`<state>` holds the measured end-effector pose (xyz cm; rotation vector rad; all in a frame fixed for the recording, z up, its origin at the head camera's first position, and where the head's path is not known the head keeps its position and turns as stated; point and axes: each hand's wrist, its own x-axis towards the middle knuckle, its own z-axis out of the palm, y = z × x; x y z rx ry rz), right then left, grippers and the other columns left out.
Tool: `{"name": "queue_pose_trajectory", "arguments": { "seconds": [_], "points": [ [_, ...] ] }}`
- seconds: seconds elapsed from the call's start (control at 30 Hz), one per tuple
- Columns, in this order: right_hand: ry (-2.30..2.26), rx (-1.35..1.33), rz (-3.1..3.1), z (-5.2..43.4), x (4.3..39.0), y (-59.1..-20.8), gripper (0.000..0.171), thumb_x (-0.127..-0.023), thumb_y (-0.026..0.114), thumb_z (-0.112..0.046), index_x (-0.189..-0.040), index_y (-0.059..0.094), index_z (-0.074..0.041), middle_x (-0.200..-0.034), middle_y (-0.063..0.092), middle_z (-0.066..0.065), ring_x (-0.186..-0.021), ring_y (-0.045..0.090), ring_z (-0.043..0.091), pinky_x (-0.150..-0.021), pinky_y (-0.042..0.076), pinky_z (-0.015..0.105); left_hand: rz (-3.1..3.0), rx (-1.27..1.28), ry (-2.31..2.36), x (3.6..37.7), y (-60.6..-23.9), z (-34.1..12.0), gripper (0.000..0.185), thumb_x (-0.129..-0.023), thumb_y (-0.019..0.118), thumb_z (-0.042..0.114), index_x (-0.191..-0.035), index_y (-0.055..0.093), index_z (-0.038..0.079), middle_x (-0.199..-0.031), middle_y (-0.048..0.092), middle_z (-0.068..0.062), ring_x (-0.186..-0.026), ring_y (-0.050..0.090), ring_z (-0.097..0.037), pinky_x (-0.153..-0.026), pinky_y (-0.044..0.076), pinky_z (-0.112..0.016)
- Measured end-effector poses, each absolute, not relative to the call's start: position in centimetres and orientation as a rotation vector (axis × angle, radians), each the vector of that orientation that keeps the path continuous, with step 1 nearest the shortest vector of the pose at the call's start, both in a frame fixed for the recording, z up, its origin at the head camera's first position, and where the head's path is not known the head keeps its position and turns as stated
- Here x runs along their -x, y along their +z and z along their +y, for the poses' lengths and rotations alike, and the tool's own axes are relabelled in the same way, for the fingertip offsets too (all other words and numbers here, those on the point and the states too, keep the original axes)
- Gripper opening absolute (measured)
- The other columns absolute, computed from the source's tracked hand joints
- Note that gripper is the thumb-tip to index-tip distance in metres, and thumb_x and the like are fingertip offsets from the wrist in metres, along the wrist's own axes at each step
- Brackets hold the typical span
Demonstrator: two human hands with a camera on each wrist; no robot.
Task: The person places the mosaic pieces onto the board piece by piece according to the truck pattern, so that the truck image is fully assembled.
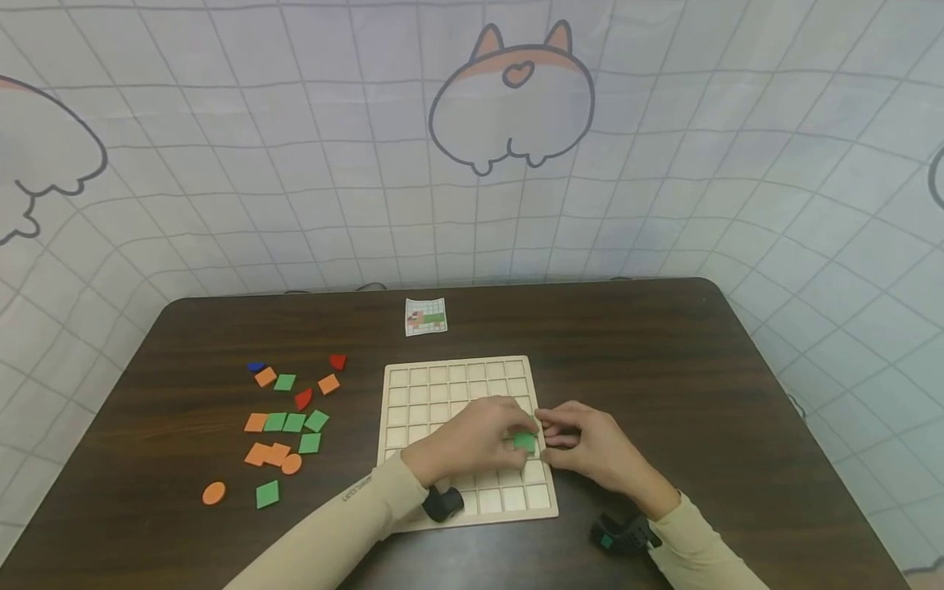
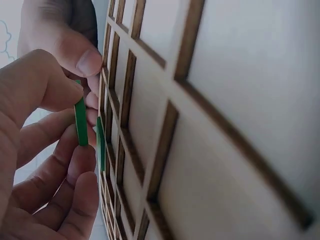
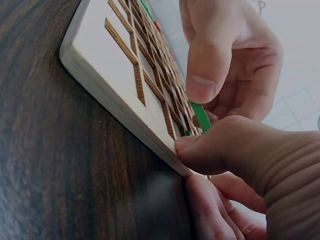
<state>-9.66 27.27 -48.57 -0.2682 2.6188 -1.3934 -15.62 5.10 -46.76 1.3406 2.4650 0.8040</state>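
At the right edge of a gridded wooden board (image 1: 418, 393) on a dark counter (image 1: 664, 352), a person worked with both bare hands close together. The left hand (image 1: 472, 438) pinched a green tile (image 2: 81, 120) between thumb and fingertips, holding it just above the squares beside the right rim. A second green piece (image 2: 101, 145) lay at the board, close to the held one; whether it sat fully inside a square could not be told. The right hand (image 1: 597, 451) gripped the board's side, its thumb on the rim and its fingers against the outer edge.

To the left of the board, loose pieces lay scattered across the wood grain: green squares (image 1: 310, 443), orange squares (image 1: 329, 383), two orange discs (image 1: 214, 492), two red pieces (image 1: 304, 399) and a blue piece (image 1: 256, 367). Beyond the board's far edge, a small printed card (image 1: 425, 317) lay on the counter, showing a grid with coloured patches. Pale sleeves (image 1: 347, 524) covered both forearms, and a black device (image 1: 623, 534) showed near each wrist. Behind the counter hung a white curtain (image 1: 354, 164) with a checked pattern and cartoon animals drawn from behind.
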Motion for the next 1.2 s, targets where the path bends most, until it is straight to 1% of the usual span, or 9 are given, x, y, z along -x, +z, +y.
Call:
{"name": "queue_pose_trajectory", "arguments": {
  "seconds": [0.23,0.4,0.7,0.9,1.2],
  "points": [
    [-1.419,0.255,2.588,27.22,9.64,-48.48,0.056,-0.084,0.083,-0.010,-0.136,0.066,0.000,-0.120,0.067,0.010,-0.102,0.070,0.014,-0.087,0.060,0.020,2.478,-1.361,0.762,15.61,-46.95,5.49,0.030,-0.089,0.070,0.017,-0.118,0.076,0.013,-0.109,0.074,0.003,-0.093,0.061,-0.005,-0.083,0.049,-0.015],
    [-1.426,0.245,2.575,27.16,9.64,-48.45,0.056,-0.084,0.083,-0.009,-0.136,0.066,0.000,-0.121,0.067,0.011,-0.103,0.070,0.016,-0.087,0.060,0.020,2.489,-1.382,0.728,15.61,-47.12,5.70,0.027,-0.090,0.072,0.017,-0.116,0.077,0.014,-0.106,0.075,0.004,-0.092,0.060,-0.003,-0.083,0.049,-0.016],
    [-1.444,0.225,2.572,27.26,9.66,-48.55,0.055,-0.083,0.082,-0.005,-0.135,0.067,0.001,-0.120,0.067,0.012,-0.104,0.071,0.018,-0.087,0.060,0.020,2.485,-1.415,0.749,15.41,-47.21,5.99,0.026,-0.088,0.075,0.016,-0.113,0.078,0.012,-0.104,0.075,0.003,-0.092,0.062,-0.006,-0.083,0.050,-0.016],
    [-1.431,0.220,2.583,27.23,9.62,-48.42,0.054,-0.082,0.082,-0.005,-0.134,0.067,0.001,-0.120,0.067,0.011,-0.104,0.071,0.017,-0.087,0.060,0.020,2.502,-1.407,0.735,15.26,-47.08,6.01,0.027,-0.087,0.075,0.016,-0.113,0.078,0.012,-0.104,0.074,0.003,-0.091,0.060,-0.005,-0.083,0.050,-0.017],
    [-1.442,0.225,2.571,27.31,9.70,-48.47,0.054,-0.083,0.083,-0.006,-0.134,0.067,0.000,-0.119,0.067,0.011,-0.103,0.070,0.016,-0.087,0.060,0.020,2.502,-1.401,0.726,15.42,-47.10,5.83,0.027,-0.089,0.076,0.019,-0.116,0.077,0.013,-0.107,0.074,0.003,-0.092,0.061,-0.004,-0.083,0.050,-0.015]
  ]
}}
